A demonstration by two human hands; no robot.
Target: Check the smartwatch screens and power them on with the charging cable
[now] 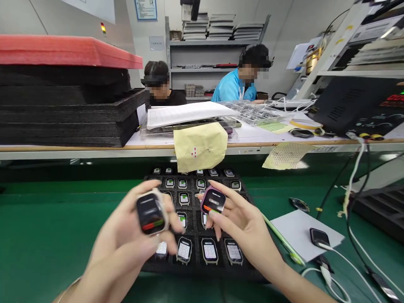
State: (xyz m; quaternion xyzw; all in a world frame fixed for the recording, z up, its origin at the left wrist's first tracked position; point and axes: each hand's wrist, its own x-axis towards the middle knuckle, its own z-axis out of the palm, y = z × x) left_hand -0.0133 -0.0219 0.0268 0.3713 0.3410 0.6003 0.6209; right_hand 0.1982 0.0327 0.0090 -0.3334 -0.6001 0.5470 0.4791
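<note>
My left hand (126,235) grips a smartwatch body with a light frame (152,211), its dark screen facing me with a red and green strip along the bottom. That hand is slightly blurred. Between the thumb and fingers of my right hand (241,223) is a purple-framed smartwatch body (213,200), its lit screen showing text too small to read and an orange-green strip. Both watches are strapless and held above a black foam tray (195,248). Several watches lie in the tray's pockets, such as a light-framed watch (209,251) with a lit white screen. My hands hide part of the tray.
Black foam trays (63,105) are stacked on the raised shelf at left, topped by red foam (69,50). At right lie a green pen (284,240), white paper (307,233), a cabled black watch (319,237) and cables. Two people (235,84) sit beyond the shelf.
</note>
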